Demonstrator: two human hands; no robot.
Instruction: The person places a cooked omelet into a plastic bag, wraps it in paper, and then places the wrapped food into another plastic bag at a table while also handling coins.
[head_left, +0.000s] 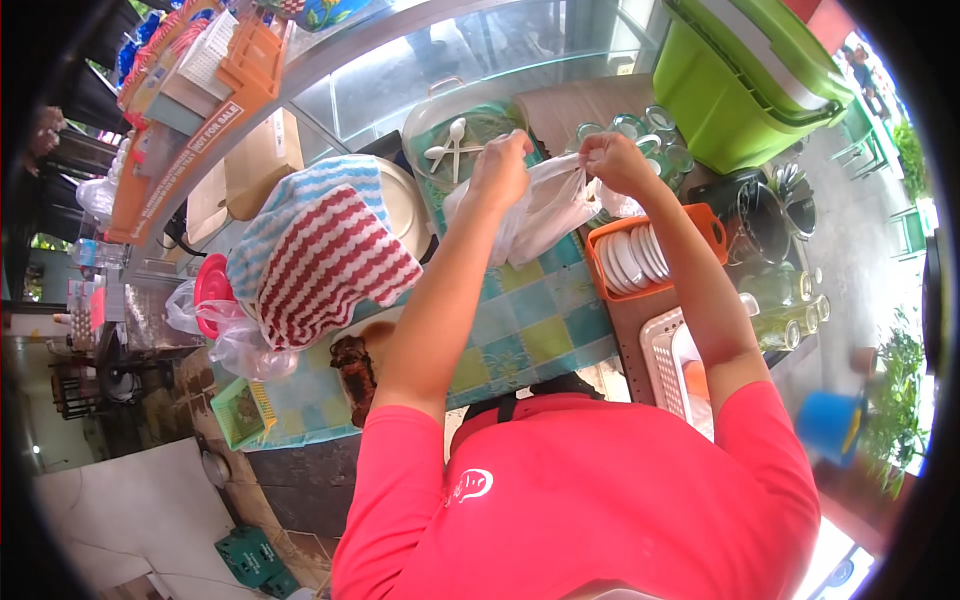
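A whitish, thin plastic bag (547, 206) is held up over the checkered tablecloth (540, 322), its contents not clear. My left hand (501, 171) grips its left side, and my right hand (616, 161) pinches its upper right part. Behind my left hand, white plastic spoons (457, 139) lie on a clear lid or tray. Below my right forearm stands an orange basket (600, 289) of small white dishes (630, 259). Left of my left forearm, a red-and-white striped cloth (337, 270) and a blue-and-white one (300, 210) lie by a cream plate (405, 210).
Glasses (660, 118) stand behind my right hand, beside a large green cooler box (735, 90). More glass mugs (780, 330) are at the right. A tray with dark browned food (354, 371) lies near the front edge, left of my forearm. A glass display case (465, 45) bounds the back.
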